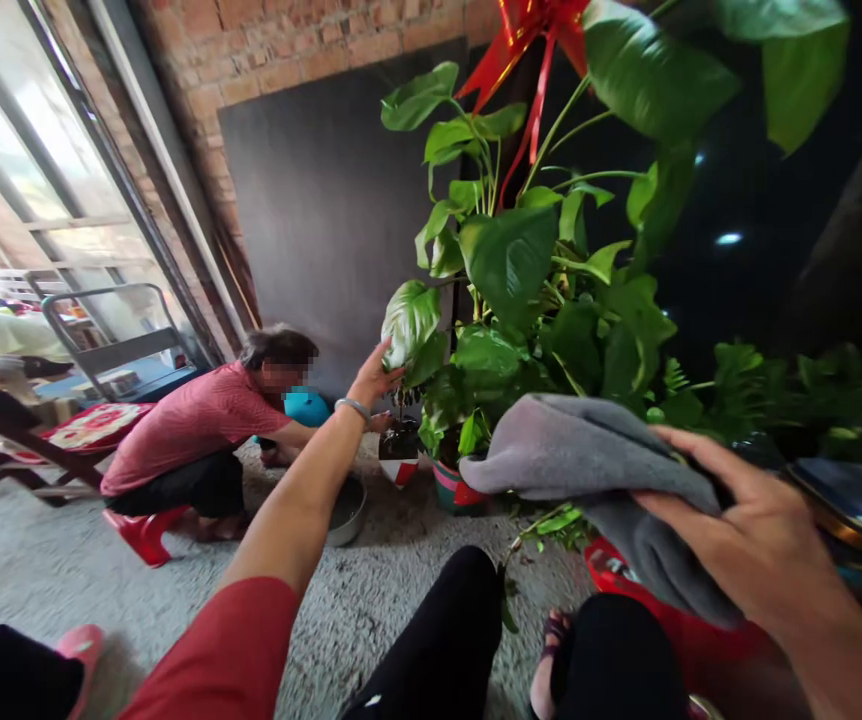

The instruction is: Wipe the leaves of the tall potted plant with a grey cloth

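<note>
My right hand (753, 530) grips a bunched grey cloth (588, 450), its folds hanging forward and down from my fingers. My left hand (375, 378), with a bracelet at the wrist, reaches out to a big potted plant with broad green leaves. Its fingers are at the lower edge of a pale, shiny leaf (410, 318) and appear to hold it; part of the grip is hidden. Other leaves (510, 255) rise to the right, below a red ribbon bow (528, 50). The plant's green and red pot (452, 492) stands on the concrete floor.
A person in a red shirt (191, 430) crouches on a red stool (147, 535) at left, reaching toward a small pot (401, 455). A grey basin (347, 508) sits between us. Cut greenery (558, 525) lies near my knees, beside something red (615, 570). A dark panel (341, 220) leans behind.
</note>
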`<state>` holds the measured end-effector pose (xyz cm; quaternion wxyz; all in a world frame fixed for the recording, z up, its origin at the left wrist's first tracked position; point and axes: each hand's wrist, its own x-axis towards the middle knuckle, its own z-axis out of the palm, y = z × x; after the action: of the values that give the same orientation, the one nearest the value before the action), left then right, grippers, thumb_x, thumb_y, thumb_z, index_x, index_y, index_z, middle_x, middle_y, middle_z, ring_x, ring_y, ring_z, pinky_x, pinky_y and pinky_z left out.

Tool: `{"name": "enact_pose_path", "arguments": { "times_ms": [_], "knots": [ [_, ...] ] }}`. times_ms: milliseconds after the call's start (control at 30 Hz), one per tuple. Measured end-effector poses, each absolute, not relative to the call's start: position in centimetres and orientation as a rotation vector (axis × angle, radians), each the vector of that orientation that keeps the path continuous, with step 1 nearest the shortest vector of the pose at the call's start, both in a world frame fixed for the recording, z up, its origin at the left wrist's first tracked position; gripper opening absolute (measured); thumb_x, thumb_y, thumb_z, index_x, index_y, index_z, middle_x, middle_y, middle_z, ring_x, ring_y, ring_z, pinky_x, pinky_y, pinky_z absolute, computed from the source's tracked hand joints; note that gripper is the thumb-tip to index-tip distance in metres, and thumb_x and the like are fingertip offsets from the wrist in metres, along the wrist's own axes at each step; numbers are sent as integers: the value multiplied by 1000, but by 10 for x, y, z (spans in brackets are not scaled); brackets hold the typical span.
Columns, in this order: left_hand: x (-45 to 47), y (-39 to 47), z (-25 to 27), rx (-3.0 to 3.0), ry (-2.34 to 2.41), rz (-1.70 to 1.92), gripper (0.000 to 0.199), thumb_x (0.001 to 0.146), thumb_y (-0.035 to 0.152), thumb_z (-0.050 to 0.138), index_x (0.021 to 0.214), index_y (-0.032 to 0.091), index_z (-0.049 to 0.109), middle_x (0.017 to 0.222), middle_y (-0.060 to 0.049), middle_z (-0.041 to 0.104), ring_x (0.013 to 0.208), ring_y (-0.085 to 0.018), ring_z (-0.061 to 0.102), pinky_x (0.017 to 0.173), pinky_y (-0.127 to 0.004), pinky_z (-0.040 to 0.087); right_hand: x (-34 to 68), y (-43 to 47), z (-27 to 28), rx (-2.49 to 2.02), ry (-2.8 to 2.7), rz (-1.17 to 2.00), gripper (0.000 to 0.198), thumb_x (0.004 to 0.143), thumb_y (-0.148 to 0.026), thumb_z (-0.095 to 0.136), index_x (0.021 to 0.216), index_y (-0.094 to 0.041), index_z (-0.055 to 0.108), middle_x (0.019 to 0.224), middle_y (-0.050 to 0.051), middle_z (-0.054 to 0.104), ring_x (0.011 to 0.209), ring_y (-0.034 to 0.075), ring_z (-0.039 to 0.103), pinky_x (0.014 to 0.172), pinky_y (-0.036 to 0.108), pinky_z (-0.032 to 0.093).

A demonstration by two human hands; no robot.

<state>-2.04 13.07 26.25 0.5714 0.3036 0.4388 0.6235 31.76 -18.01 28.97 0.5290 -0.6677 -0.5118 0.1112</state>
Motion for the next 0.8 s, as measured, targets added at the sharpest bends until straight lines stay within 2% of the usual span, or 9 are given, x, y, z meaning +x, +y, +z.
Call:
{"name": "enact_pose_path", "arguments": {
  "times_ms": [100, 167, 233, 333, 433, 500, 567, 700, 800],
  "knots": [
    [8, 122, 247, 564, 947, 1352, 17, 95, 28, 72, 110, 19, 70, 81, -3, 73, 79, -20, 73, 80, -35, 64, 303, -162, 339, -1379, -1249, -141, 50, 69, -45, 74, 118, -39, 78, 104, 0, 81, 95, 34, 77, 88, 56, 64],
    [25, 114, 242, 556, 842, 1342, 21, 88, 21, 78, 107, 18, 71, 79, -4, 76, 75, -22, 75, 77, -35, 65, 291, -137, 369, -1230, -1258, -449, 59, 73, -41, 76, 131, -29, 73, 118, 4, 79, 107, 33, 75, 97, 55, 61],
    [37, 107, 240, 584, 784, 1329, 25, 79, 17, 84, 102, 16, 73, 78, -5, 78, 74, -23, 77, 76, -35, 65, 274, -103, 381, -1222, -1316, -576, 67, 73, -33, 78, 138, -20, 66, 130, 11, 76, 118, 35, 72, 106, 56, 57],
    [45, 102, 240, 667, 846, 1327, 25, 71, 9, 87, 90, 15, 72, 71, -3, 76, 62, -19, 73, 68, -32, 63, 247, -59, 358, -1531, -1597, -418, 52, 82, -24, 69, 133, -19, 66, 127, 15, 75, 114, 36, 74, 99, 58, 60],
    [43, 100, 239, 702, 935, 1404, 25, 64, 4, 88, 79, 14, 70, 67, -2, 74, 54, -15, 67, 64, -30, 60, 243, -53, 323, -1716, -1836, -245, 35, 83, -20, 63, 115, -29, 73, 107, 7, 79, 100, 35, 78, 87, 56, 64],
    [37, 100, 237, 705, 958, 1462, 25, 63, 4, 88, 77, 14, 70, 68, -3, 74, 55, -16, 68, 64, -31, 59, 253, -69, 323, -1654, -1802, -247, 39, 77, -19, 65, 112, -33, 74, 104, 2, 80, 98, 35, 79, 88, 57, 65],
    [33, 100, 234, 702, 961, 1497, 26, 61, 5, 87, 78, 14, 70, 68, -3, 74, 59, -17, 70, 65, -30, 59, 264, -87, 344, -1482, -1689, -348, 45, 75, -19, 65, 117, -33, 75, 111, 2, 80, 104, 34, 78, 95, 57, 63],
    [39, 101, 228, 668, 896, 1537, 32, 59, 6, 88, 85, 16, 71, 69, -1, 75, 65, -19, 73, 66, -30, 60, 253, -82, 387, -1302, -1397, -566, 56, 77, -18, 72, 134, -16, 71, 128, 13, 77, 117, 35, 74, 106, 52, 57],
    [47, 100, 227, 663, 906, 1524, 30, 62, 8, 88, 86, 16, 71, 68, 0, 73, 61, -17, 71, 66, -29, 60, 223, -58, 359, -1533, -1570, -335, 56, 84, -19, 69, 140, -13, 65, 135, 20, 72, 118, 36, 72, 102, 53, 59]
  ]
}}
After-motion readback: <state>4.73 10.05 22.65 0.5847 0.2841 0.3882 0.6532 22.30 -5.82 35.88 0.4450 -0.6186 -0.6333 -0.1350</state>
